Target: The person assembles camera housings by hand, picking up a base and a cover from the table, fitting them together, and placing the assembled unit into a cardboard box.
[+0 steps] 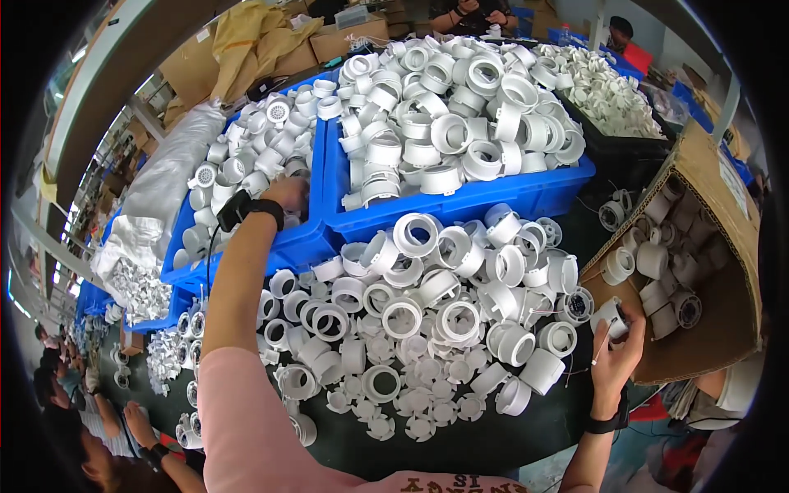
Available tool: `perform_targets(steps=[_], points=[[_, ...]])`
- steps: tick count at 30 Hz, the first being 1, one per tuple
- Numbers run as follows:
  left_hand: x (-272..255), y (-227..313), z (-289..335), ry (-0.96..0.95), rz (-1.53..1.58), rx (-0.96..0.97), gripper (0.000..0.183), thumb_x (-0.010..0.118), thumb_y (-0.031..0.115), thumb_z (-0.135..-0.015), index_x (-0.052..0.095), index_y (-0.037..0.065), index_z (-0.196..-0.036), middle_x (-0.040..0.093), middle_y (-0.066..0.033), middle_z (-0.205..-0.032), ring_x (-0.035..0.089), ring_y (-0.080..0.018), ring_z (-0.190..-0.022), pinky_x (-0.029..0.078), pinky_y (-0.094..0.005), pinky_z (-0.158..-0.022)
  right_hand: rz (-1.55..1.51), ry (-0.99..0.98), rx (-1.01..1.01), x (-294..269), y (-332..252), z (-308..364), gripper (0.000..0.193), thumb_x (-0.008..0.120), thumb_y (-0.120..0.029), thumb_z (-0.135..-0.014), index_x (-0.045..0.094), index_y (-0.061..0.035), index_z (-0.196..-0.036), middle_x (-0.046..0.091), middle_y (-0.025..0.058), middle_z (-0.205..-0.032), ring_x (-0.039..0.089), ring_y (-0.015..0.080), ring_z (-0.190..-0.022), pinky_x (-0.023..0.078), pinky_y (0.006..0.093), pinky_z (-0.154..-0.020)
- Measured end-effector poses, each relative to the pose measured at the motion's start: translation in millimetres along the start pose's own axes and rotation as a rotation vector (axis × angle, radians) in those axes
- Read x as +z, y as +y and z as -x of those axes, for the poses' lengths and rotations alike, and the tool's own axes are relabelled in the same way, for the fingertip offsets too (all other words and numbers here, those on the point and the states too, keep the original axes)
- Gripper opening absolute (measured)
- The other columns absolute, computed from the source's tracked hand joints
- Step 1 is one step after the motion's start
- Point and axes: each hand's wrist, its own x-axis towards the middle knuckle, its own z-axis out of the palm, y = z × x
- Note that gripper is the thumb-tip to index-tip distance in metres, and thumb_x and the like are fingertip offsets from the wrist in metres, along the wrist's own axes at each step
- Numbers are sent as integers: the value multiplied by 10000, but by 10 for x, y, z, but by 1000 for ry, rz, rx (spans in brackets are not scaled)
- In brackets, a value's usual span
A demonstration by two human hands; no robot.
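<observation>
My left hand (289,194) reaches into the left blue bin (320,140), among white plastic cups (233,170), some with grille ends. Its fingers are blurred and partly hidden, so I cannot tell whether it grips one. At the right, my right hand (618,355) is closed around a white cylindrical housing (610,319) with a wire hanging from it, in front of the open cardboard box (657,366). Between my arms lies a pile of white plastic rings (403,317), with flat notched white discs (425,400) at its near side.
A larger blue bin (460,200) heaped with white rings stands ahead. Behind it on the right, a black bin (629,148) holds small white pieces. White housings (653,260) fill part of the cardboard box. A co-worker's arm (152,448) is at the lower left.
</observation>
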Motion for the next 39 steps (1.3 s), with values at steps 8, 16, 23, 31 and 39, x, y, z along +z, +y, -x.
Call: perform_targets(steps=[8,16,23,31,39], points=[[-1050,361,1101,352,1240,63,590,763,157,-707,480,-20,-1193,602,-145,-1076,617,-231,-954,495,-299,-764,-704,8,25,-32,101,20,561,641,-79,-845,368,-4,-1329,517,94,-1143,531,179,-1034,453,294,-866],[-1073,1926,3549,-755,2127,452,590,581,315,-850,416,-11,-1313,587,-116,-1096,603,-188,-909,501,-307,-706,-1296,-491,-196,-501,-961,495,723,776,-310,-762,406,-32,-1318,524,152,-1244,516,248,-1138,396,370,-977],[-889,2262,4271,-1144,2598,-69,526,362,442,-949,499,38,-1257,613,-115,-1076,622,-233,-883,506,-343,-647,-1128,-915,-431,-824,-1067,998,687,809,-178,-703,496,-3,-1289,490,139,-1254,520,242,-1129,440,373,-939],[-948,2400,4853,-290,2178,215,583,389,461,-966,282,85,-1399,532,-95,-1190,580,-193,-953,489,-310,-694,-1017,-944,-447,-961,-995,1247,655,769,-210,-751,490,15,-1299,493,120,-1135,582,163,-877,522,280,-693],[-735,2431,5000,42,1888,323,587,322,436,-996,233,46,-1424,409,-104,-1248,498,-139,-1023,411,-243,-819,-979,-925,-400,-956,-1014,1414,686,762,-216,-760,458,6,-1334,492,105,-1065,577,150,-792,512,263,-652]])
